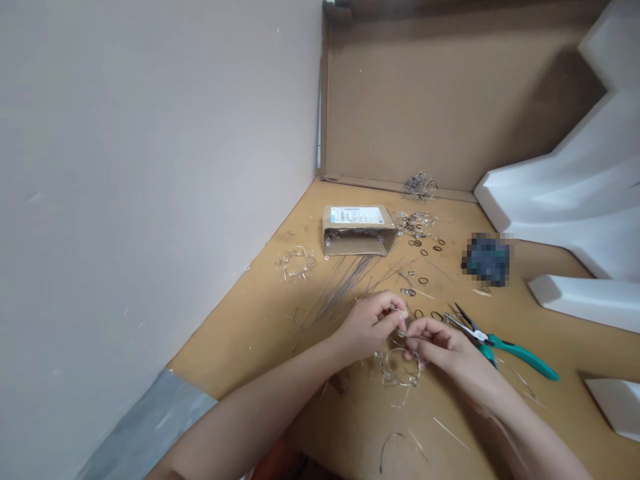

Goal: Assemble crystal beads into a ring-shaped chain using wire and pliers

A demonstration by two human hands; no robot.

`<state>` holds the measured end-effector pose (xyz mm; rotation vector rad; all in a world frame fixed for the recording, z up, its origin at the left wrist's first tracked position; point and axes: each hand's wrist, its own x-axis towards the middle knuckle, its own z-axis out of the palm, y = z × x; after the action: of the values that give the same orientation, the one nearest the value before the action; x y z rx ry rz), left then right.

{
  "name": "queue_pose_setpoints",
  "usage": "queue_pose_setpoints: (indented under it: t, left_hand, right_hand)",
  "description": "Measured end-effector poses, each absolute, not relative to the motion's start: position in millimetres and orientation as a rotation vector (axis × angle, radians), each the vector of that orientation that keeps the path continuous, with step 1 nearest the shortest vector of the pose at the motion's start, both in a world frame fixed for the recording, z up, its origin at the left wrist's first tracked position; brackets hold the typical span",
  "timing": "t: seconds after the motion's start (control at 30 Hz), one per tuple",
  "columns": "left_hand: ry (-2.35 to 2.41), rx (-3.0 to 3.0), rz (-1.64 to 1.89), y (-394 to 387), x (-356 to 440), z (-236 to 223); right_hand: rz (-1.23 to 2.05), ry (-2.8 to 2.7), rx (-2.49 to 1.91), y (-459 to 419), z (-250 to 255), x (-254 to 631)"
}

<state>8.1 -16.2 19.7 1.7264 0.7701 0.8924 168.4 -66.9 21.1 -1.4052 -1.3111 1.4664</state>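
Observation:
My left hand (370,323) and my right hand (436,340) meet fingertip to fingertip over the brown board, both pinched on a small beaded wire ring piece (400,367) that hangs below them. Teal-handled pliers (505,343) lie on the board just right of my right hand, untouched. A bundle of thin straight wires (340,287) lies just beyond my left hand.
A small open cardboard box (357,230) lies on its side further back, with loose rings and bead clusters (420,227) to its right. A finished beaded ring (296,262) lies near the wall at left. White foam pieces (575,193) stand at right. An upright cardboard sheet (425,100) closes the back.

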Motion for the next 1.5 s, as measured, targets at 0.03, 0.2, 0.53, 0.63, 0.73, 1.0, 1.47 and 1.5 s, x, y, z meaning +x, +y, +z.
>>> queue_pose_setpoints:
  t: [0.03, 0.2, 0.53, 0.63, 0.73, 1.0, 1.47, 1.5]
  left_hand:
    - [0.771, 1.733, 0.893, -16, 8, 20]
    - [0.812, 1.929, 0.902, -13, 5, 20]
    - [0.764, 1.876, 0.900, -13, 5, 17]
    - [0.740, 1.743, 0.888, -12, 6, 16]
    - [0.688, 1.610, 0.873, -10, 5, 16]
    - [0.540, 1.456, 0.787, -10, 2, 21]
    - [0.553, 1.561, 0.721, -17, -3, 37]
    - [0.550, 1.565, 0.719, -17, -3, 36]
  right_hand:
    - [1.434, -1.319, -1.395, -67, 21, 167]
    - [1.128, -1.529, -1.486, -73, 22, 186]
    - [-0.228, -2.092, -2.294, -112, -13, 280]
    - [-0.265, -2.135, -2.358, -115, -13, 279]
    - [-0.311, -2.180, -2.384, -113, -5, 274]
    - [-0.118, -2.010, -2.435, -106, 10, 284]
    - [-0.265, -2.532, -1.649, -119, 67, 230]
    - [-0.276, -2.544, -1.642, -119, 68, 230]
